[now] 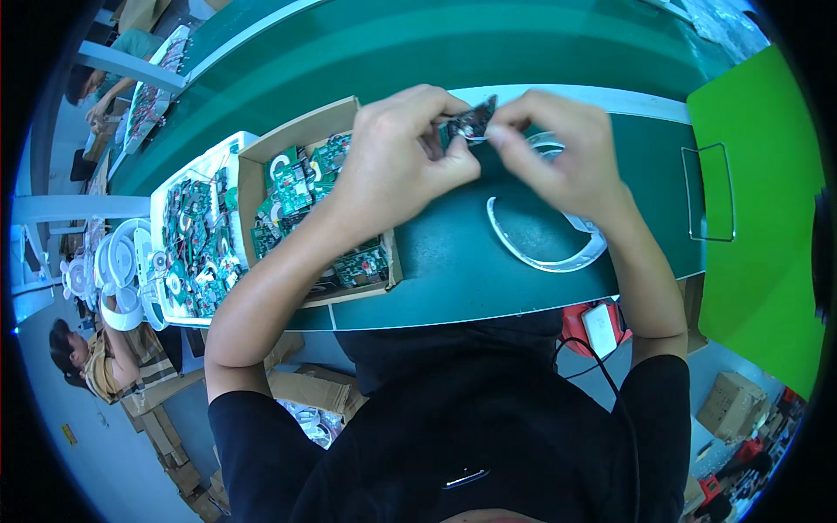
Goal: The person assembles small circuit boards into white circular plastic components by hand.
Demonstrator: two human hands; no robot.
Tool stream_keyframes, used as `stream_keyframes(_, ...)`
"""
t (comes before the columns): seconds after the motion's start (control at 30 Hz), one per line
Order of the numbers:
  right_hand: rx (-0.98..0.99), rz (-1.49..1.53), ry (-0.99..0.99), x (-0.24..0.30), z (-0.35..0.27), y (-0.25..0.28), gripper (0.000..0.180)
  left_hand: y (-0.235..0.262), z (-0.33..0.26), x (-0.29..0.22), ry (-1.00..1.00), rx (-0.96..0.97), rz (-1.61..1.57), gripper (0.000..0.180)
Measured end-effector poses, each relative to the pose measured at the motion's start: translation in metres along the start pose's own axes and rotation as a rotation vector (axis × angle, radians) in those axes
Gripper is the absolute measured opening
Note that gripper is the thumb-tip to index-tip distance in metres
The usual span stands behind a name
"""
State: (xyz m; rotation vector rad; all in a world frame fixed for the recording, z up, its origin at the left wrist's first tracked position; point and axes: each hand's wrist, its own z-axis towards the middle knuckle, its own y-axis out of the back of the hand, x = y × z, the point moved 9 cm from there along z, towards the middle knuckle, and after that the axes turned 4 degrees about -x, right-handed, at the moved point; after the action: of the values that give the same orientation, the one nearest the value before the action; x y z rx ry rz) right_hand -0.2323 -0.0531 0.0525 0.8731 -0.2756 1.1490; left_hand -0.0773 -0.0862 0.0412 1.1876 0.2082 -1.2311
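- The left hand (397, 161) is pinching one end of a small dark circuit board (471, 120), fingers clenched around it.
- The right hand (558, 144) is gripping the board's other end with its fingertips; both are holding it above the green tabletop (453, 253).
- A white ring (545, 260) is lying on the tabletop directly below the hands.
- A cardboard box (296, 131) of green boards is sitting just left of the left hand, with a white tray (157, 205) of more boards beyond it.
- Doing this well probably means gripping by the edges, keeping fingers off the components, and steadying both wrists.
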Motion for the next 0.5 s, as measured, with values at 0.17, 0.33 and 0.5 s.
stream_keyframes(0.17,0.108,-0.171,-0.330,-0.016,0.005,0.027,0.019,0.003,0.003,0.022,0.015,0.023,0.113,0.029)
stream_keyframes(0.33,0.400,-0.349,-0.160,-0.006,-0.027,-0.012,0.028,-0.001,0.005,0.030,0.041,0.032,0.156,0.030)
stream_keyframes(0.5,0.346,-0.297,-0.096,-0.011,-0.030,-0.025,0.020,0.001,0.005,0.033,0.049,0.001,0.162,0.030)
